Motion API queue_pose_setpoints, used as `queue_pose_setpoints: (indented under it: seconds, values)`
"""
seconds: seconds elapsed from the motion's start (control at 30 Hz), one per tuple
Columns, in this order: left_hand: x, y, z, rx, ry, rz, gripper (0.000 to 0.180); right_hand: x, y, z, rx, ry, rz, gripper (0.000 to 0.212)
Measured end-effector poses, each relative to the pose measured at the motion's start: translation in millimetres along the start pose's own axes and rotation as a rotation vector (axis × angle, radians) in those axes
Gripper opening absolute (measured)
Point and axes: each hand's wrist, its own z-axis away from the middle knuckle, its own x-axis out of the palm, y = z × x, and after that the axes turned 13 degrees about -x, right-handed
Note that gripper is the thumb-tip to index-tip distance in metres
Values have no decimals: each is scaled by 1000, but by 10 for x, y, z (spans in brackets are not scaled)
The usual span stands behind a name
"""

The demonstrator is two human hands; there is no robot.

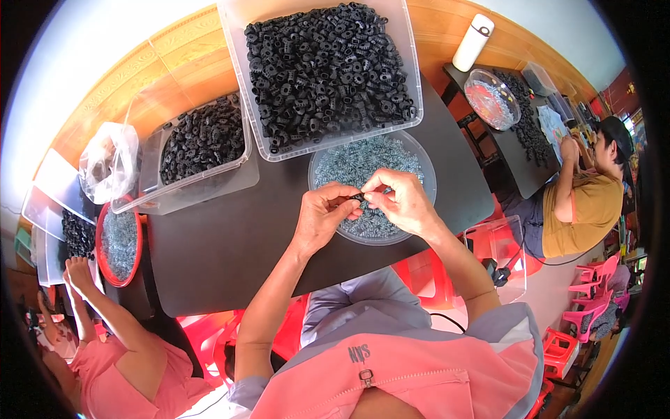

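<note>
Above a round clear tub [431,188] full of small bluish clear plastic pieces [370,157], my two hands meet fingertip to fingertip. Between them sits a small black plastic part [358,197]. My left hand [324,213] pinches one side of it with thumb and forefinger. From the other side my right hand [403,201] pinches at the same part; whether a clear piece is also in those fingers is too small to tell. Just beyond my hands, a big clear bin [335,145] heaped with similar black parts [324,70] overhangs the tub's far rim.
A second clear bin [199,183] of black parts stands left on the dark table [230,262]. Beside it are a plastic bag [108,164] and a red-rimmed basin [137,269]. Co-workers sit at left [132,363] and right [583,202]. A white flask [473,43] stands far right.
</note>
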Motion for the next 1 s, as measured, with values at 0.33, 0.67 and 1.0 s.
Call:
queue_pose_setpoints:
  seconds: [0.33, 0.67, 1.0]
  values:
    - [-32, -24, -1, 21, 77, -33, 13, 127, 0, -68, -347, -26, 305, 16]
    - [31, -2, -10, 30, 271, -255, 11, 196, 9, -39, -444, 7, 484, 22]
    - [13, -34, -8, 6, 349, -340, 12, 352, -73, 68, -434, 14, 690, 46]
